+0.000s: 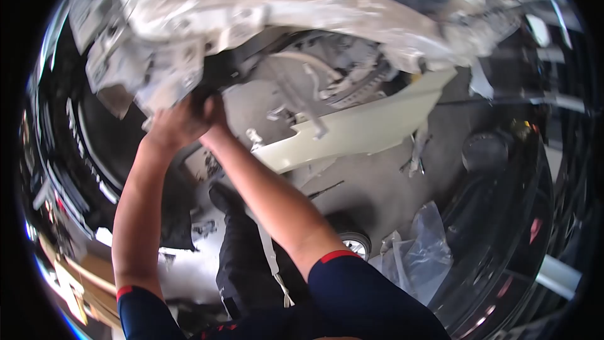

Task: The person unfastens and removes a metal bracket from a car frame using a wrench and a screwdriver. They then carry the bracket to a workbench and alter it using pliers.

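Note:
My left hand (173,127) and my right hand (216,113) are close together at the lower left end of a car's stripped front body frame (296,6). Both hands look closed, with motion blur over the fingers. Something dark lies between and just above them, but I cannot make out what they grip. Dented, whitish sheet metal (170,72) hangs right above the hands. To their right a pale yellow-green fender panel (358,129) stretches below the wheel area.
A black bumper-like part (119,145) is at the left. Clear plastic sheeting (425,252) and a wheel (356,244) lie lower right, beside a dark car body (497,239). A thin rod-like tool (326,189) rests on the grey floor (377,182). A cardboard box (94,277) stands lower left.

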Motion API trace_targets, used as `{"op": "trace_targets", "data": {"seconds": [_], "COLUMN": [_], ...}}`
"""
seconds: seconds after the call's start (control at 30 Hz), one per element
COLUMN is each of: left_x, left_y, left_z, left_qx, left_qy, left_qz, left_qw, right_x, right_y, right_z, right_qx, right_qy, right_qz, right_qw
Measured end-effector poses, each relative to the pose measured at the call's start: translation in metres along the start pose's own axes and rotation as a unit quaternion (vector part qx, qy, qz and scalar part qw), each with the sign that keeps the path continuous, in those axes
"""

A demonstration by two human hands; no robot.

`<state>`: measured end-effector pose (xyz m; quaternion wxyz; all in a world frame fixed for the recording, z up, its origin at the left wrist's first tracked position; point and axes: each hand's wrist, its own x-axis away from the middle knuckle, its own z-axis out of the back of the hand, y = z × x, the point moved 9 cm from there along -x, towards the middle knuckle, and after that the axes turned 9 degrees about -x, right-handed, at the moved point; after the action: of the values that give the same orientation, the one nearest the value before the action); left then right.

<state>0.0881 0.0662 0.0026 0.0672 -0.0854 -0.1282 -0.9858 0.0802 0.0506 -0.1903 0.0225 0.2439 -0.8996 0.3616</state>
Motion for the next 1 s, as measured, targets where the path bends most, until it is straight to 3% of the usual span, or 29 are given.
{"op": "trace_targets", "data": {"seconds": [0.1,0.23,0.33,0.43,0.7,0.73,0.87,0.9,0.97,1.0], "left_x": [-0.008,-0.009,-0.004,-0.009,-0.016,-0.018,-0.015,-0.013,-0.012,-0.011], "left_y": [-0.033,0.005,0.015,0.034,-0.001,0.011,0.014,0.006,-0.002,-0.005], "left_z": [-0.056,-0.027,-0.016,-0.029,-0.05,-0.04,-0.022,-0.027,-0.033,-0.035], "left_qx": [-0.051,-0.074,-0.097,-0.157,-0.162,-0.17,-0.072,-0.006,0.005,-0.001], "left_qy": [0.04,-0.066,-0.113,-0.214,-0.26,-0.201,-0.209,-0.229,-0.216,-0.207], "left_qz": [-0.107,-0.153,-0.121,-0.185,-0.065,-0.109,-0.034,0.012,0.02,0.016], "left_qw": [0.992,0.983,0.981,0.946,0.95,0.959,0.975,0.973,0.976,0.978], "right_x": [0.006,0.02,0.027,0.032,0.053,0.051,0.058,0.065,0.082,0.094], "right_y": [-0.008,-0.021,-0.025,-0.024,-0.02,-0.02,-0.029,-0.042,-0.058,-0.078], "right_z": [-0.013,-0.031,-0.038,-0.042,-0.062,-0.061,-0.056,-0.048,-0.027,-0.012], "right_qx": [-0.069,-0.18,-0.245,-0.298,-0.389,-0.379,-0.329,-0.314,-0.298,-0.296], "right_qy": [0.006,-0.005,-0.017,-0.031,-0.076,-0.093,0.005,0.007,-0.019,0.025], "right_qz": [-0.032,-0.079,-0.097,-0.113,-0.154,-0.131,-0.131,-0.163,-0.248,-0.289], "right_qw": [0.997,0.98,0.964,0.947,0.905,0.911,0.935,0.935,0.922,0.91]}}
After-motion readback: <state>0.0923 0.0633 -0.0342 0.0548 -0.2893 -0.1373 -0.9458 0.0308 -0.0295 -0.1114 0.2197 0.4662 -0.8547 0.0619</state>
